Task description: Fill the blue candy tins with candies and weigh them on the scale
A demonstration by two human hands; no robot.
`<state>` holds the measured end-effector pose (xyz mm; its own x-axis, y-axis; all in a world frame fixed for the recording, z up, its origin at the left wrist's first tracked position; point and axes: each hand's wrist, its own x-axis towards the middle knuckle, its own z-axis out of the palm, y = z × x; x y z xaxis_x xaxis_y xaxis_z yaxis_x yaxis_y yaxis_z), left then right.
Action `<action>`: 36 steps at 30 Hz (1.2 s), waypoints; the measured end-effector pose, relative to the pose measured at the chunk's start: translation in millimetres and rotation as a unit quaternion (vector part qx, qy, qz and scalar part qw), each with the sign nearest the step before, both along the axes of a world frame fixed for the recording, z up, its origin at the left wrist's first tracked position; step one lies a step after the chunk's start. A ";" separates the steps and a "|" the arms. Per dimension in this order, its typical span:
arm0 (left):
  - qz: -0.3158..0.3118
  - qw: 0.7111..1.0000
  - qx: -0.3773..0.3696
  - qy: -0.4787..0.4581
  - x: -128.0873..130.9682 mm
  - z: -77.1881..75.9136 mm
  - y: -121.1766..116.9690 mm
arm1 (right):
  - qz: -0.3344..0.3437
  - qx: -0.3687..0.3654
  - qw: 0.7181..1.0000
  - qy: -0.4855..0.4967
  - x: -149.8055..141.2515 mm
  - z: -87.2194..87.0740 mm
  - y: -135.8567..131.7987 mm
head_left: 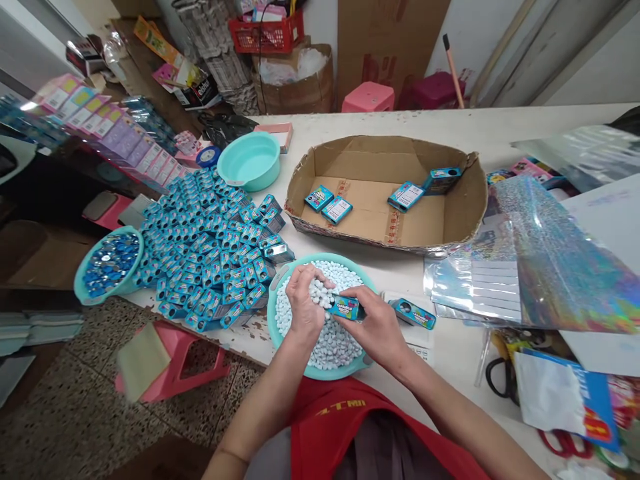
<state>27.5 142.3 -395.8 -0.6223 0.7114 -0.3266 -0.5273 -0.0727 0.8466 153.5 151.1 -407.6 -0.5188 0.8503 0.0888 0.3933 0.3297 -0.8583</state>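
Note:
My right hand grips a small blue candy tin, tilted over a turquoise basin. My left hand is closed around a heap of small white candies, held against the tin's left end. The tin's opening is hidden by the candies and fingers. More white candies fill the basin below both hands. To the right of my right hand, another blue tin lies on a flat white device, its round hole facing up.
Many blue tins are piled at left, beside a basin of shiny blue lids. A cardboard box holds several tins. Behind the pile stands a turquoise bowl. Holographic sheets and black-handled scissors lie right.

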 end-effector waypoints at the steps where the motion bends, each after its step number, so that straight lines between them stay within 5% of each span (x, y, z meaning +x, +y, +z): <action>1: 0.002 1.000 -0.004 0.001 0.5 1.0 0.8 | -0.001 0.000 1.000 0.003 0.6 1.0 0.4; 14: -0.001 0.999 -0.033 0.027 4.2 6.2 4.8 | -0.031 -0.041 0.998 0.020 0.2 0.7 4.5; 29: 0.006 0.997 -0.032 0.076 5.0 -8.4 8.0 | -0.017 -0.045 0.999 0.006 -8.9 -2.1 3.4; 33: -0.029 0.992 -0.063 0.101 4.8 -22.7 5.0 | -0.022 -0.065 0.997 -0.021 -12.7 -7.1 3.2; 36: -0.060 0.990 -0.059 0.111 2.8 -16.8 0.0 | -0.029 -0.084 0.996 -0.007 -14.7 -8.9 0.9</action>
<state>30.3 142.3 -412.6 -0.6011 0.7497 -0.2767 -0.3269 0.0852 0.9412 138.8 152.0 -416.5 -0.4691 0.8809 -0.0630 0.4192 0.1593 -0.8938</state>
